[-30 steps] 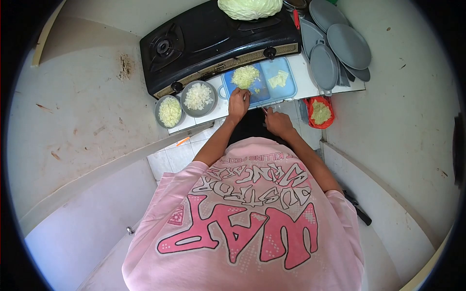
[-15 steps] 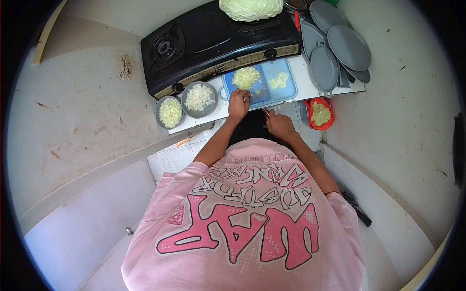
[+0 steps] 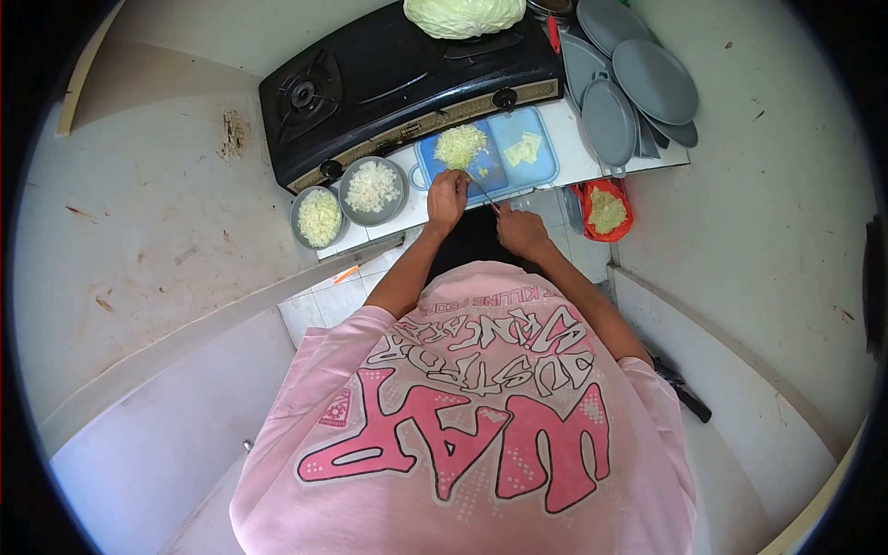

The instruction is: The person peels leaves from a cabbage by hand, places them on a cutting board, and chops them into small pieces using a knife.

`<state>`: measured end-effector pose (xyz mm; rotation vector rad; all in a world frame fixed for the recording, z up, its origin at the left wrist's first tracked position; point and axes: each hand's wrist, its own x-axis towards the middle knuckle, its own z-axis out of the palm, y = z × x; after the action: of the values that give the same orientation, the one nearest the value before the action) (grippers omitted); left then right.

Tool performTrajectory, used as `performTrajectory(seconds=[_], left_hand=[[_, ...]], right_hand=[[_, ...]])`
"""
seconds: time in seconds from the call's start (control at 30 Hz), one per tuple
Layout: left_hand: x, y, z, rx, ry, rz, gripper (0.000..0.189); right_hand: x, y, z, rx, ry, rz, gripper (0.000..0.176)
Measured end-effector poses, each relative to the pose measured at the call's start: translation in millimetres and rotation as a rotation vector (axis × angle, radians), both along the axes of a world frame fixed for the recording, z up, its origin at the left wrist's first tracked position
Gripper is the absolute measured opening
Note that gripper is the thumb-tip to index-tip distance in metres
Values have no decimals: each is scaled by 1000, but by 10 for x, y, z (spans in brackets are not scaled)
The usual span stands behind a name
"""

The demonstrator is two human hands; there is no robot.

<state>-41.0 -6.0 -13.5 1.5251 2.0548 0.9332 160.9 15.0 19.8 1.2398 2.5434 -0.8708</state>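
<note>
My left hand (image 3: 448, 198) is closed at the near edge of the blue cutting board (image 3: 548, 171), its fingertips pressed on something too small to make out. Just beyond them lies a heap of finely chopped pale cabbage (image 3: 460, 146). My right hand (image 3: 521, 229) is wrapped round the handle of a knife (image 3: 480, 189), whose thin blade reaches up and left over the board's near edge, beside my left fingertips. Flat pale green pieces (image 3: 524, 149) rest on the right part of the board.
Left of the board stand two grey bowls of chopped pieces (image 3: 373, 187) (image 3: 319, 218). Behind is a black gas stove (image 3: 388, 69) with a cabbage (image 3: 464, 15) on it. Grey pans (image 3: 655, 81) lie at the right, above a red bag (image 3: 607, 211).
The knife blade has come into view by my left fingertips as my right hand moved slightly up. The whole view has shifted a little, moving the counter left and up.
</note>
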Motion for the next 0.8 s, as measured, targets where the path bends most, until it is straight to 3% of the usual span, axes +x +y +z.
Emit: performTrajectory(seconds=[0.33, 0.8], left_hand=[[14, -72, 76, 86, 104, -98, 10], [-5, 36, 9, 39, 12, -10, 8]], right_hand=[[135, -37, -17, 61, 49, -33, 32], [138, -52, 16, 39, 72, -27, 32]])
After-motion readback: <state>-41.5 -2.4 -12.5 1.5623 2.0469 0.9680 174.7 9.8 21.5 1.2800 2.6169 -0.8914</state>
